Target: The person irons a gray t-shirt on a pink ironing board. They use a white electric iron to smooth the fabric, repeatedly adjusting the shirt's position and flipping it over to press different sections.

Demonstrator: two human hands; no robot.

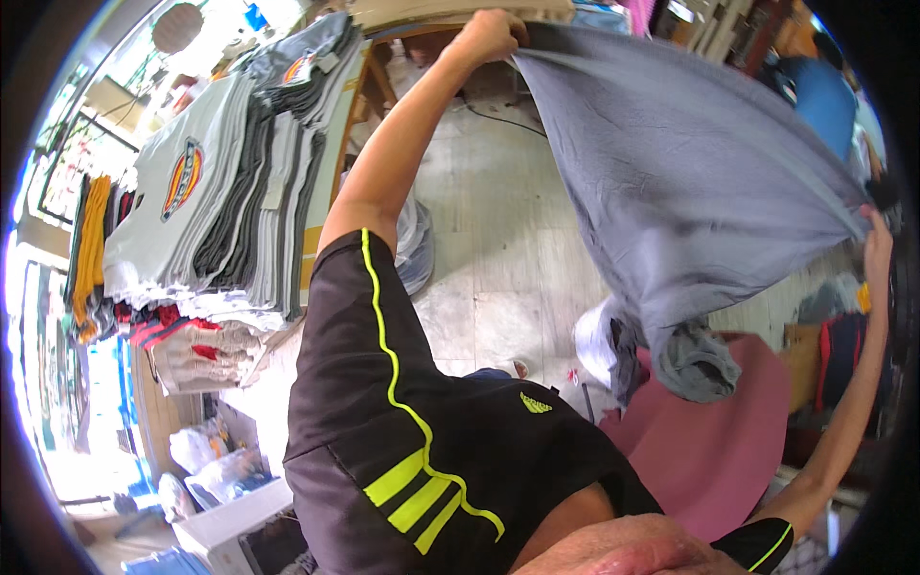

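Stretched between my two hands is a grey T-shirt (652,153), its cloth pulled taut along the far edge. My left hand (491,36), raised at the top centre, is closed on one corner of it. At the far right my right hand (874,235) grips another corner, with its fingers partly hidden. A bunched part that looks like a sleeve (698,362) hangs down toward me from the T-shirt. No print shows on the side facing me.
On the left, a table bears tall stacks of folded grey and white T-shirts (187,182) with printed fronts. Mauve cloth (709,441) lies below the held T-shirt. A person in blue (819,101) is at the upper right. A white box (230,517) stands lower left.
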